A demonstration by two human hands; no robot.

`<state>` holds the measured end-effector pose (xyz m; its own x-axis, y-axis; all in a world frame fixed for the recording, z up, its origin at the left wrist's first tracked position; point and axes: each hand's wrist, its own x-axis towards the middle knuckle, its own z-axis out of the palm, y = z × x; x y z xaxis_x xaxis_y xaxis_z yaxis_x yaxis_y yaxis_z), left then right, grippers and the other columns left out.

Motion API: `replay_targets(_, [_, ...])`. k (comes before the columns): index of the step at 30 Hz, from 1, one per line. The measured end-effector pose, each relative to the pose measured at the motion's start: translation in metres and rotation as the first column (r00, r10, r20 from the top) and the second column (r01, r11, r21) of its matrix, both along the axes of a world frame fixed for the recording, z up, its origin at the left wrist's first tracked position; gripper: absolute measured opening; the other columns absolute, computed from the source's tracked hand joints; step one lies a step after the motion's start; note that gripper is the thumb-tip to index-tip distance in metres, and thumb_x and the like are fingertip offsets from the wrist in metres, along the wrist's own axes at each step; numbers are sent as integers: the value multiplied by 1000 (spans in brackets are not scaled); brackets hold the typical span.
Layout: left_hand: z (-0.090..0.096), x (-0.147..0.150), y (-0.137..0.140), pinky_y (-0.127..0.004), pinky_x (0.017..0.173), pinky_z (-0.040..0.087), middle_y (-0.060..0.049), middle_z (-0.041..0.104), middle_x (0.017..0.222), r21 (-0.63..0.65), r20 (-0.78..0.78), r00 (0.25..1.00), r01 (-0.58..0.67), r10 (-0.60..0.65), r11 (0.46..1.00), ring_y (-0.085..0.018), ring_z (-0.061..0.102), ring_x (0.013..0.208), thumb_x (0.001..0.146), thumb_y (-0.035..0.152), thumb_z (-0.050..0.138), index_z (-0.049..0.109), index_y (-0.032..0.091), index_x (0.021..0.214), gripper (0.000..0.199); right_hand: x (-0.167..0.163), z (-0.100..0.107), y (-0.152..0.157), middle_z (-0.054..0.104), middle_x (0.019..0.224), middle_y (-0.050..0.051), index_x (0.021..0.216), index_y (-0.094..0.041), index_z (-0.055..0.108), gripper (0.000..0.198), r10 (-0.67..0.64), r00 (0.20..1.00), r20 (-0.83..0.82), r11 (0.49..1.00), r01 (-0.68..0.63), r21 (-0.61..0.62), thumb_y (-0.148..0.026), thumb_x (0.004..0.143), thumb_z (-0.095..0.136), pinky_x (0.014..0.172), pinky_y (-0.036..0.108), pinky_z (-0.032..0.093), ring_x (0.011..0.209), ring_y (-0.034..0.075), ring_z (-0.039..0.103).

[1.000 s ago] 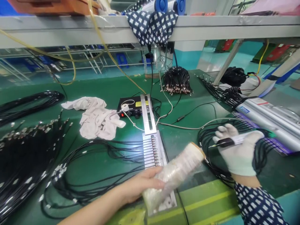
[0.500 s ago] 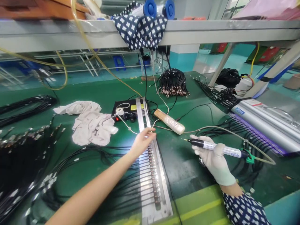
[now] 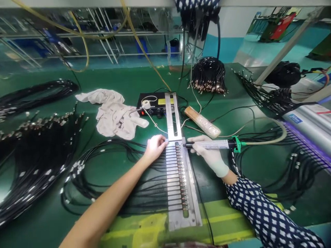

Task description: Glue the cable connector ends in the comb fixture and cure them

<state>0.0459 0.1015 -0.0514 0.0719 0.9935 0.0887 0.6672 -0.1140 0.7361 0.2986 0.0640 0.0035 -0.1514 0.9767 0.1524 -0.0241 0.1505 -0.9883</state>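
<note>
A long metal fixture (image 3: 172, 220) lies lengthwise before me, with a row of black cables (image 3: 155, 186) laid across it from the left. My bare left hand (image 3: 156, 148) is at the fixture's left edge by the uppermost cables, thumb and fingertips pressed together; what they pinch is too small to make out. My gloved right hand (image 3: 210, 156) grips a dispensing syringe (image 3: 217, 144) with a green cap and an air hose. It lies almost level, its dark front end over the fixture's right side near the top cable ends. The needle's exact contact cannot be made out.
Behind the fixture sits a black dispenser controller (image 3: 152, 112). A crumpled white cloth (image 3: 111, 113) lies left of it, a taped wooden-ended bar (image 3: 203, 122) right. Cable bundles (image 3: 38, 148) cover the left; another bundle (image 3: 209, 75) is at the back. A silver lamp unit (image 3: 307, 125) stands far right.
The syringe has moved left from beside the fixture to over it. My left hand has come down to the fixture's left edge. My view has tilted downward.
</note>
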Motion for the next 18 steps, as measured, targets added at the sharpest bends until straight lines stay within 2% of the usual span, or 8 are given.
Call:
replay_targets(2, [1,0,-5,-28,70,41,1,56,73,20,-20,1000,6,-5,1000,-16,52,74,85,33,62,64,19,85,14,-5,-8,7,74,96,5,96,-19,70,18,-64,998,27,995,62,75,-35,88,72,59,26,58,61,11,65])
replay_targets(4, [2,0,-8,-30,75,40,1,57,75,31,-37,999,6,-5,999,-17,53,79,86,34,61,64,19,87,15,-7,-18,11,73,99,4,93,-21,68,14,-103,995,12,986,100,136,-34,89,69,59,28,59,61,12,66])
replay_targets(6, [3,0,-10,-32,78,39,0,57,76,25,-43,999,9,-8,1000,-18,53,82,88,34,60,63,20,89,15,-6,-27,10,73,103,5,92,-22,68,10,-99,994,40,976,89,199,-31,88,70,71,33,62,76,16,71])
replay_targets(9, [5,-1,-11,-33,80,38,0,56,77,10,-53,998,21,-20,1000,-19,53,84,90,36,59,63,20,90,16,-2,-29,8,73,108,5,96,-23,69,11,-45,985,164,955,-5,296,-22,86,71,91,41,59,100,22,70])
replay_targets(13, [10,-1,-14,-34,79,36,1,58,79,35,-83,996,28,-25,999,-18,53,82,92,34,58,63,21,92,14,0,-24,7,72,112,5,102,-24,67,22,29,965,261,935,-119,335,-13,83,71,90,37,59,100,20,70])
replay_targets(18, [14,1,-16,-34,80,36,0,59,80,31,-102,995,21,-18,999,-18,53,81,92,34,58,64,21,93,14,-1,-25,10,72,112,4,101,-24,66,25,6,948,318,923,-128,363,-12,81,73,86,34,59,98,19,71])
